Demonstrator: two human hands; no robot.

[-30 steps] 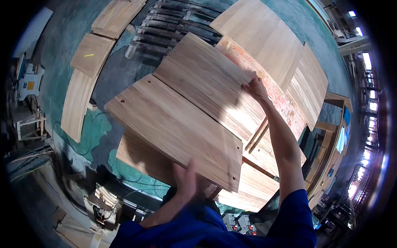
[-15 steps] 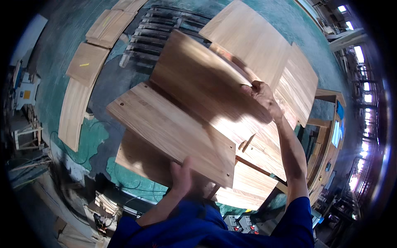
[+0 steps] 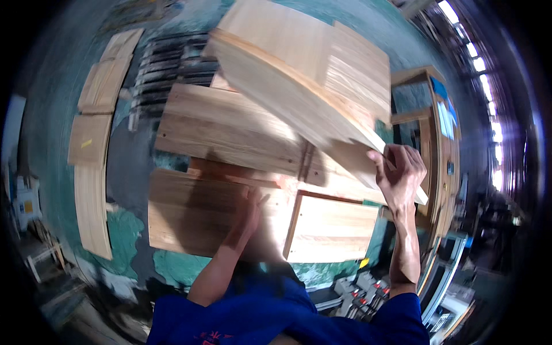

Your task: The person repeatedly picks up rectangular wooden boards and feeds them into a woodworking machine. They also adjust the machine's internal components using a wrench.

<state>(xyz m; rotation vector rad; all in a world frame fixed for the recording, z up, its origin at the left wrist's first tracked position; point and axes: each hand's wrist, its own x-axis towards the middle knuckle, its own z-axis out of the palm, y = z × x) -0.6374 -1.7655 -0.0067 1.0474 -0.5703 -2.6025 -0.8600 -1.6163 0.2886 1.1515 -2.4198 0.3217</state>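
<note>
My right hand point(image 3: 399, 172) is closed on the near right end of a long wooden board point(image 3: 287, 100), thumb on one face and fingers over the other. The board is tilted up on edge and runs away to the upper left. My left hand point(image 3: 250, 210) hangs over a lower wooden board point(image 3: 190, 213), fingers apart and slightly blurred; whether it touches the wood I cannot tell. Beyond it lies a flat board point(image 3: 227, 129) with a small dark hole near its left corner. To the right of my left hand is a pale board point(image 3: 333, 227).
Large pale panels point(image 3: 359, 72) lie at the far side. A row of boards point(image 3: 92, 190) stretches along the green floor on the left, near a dark slatted pallet point(image 3: 164, 72). A wooden bench point(image 3: 443, 167) stands on the right; machine parts with red knobs point(image 3: 359, 290) sit lower right.
My left hand has come off the drilled board, which now lies flat farther away. My right hand has moved right and down, and its board stands more steeply on edge.
</note>
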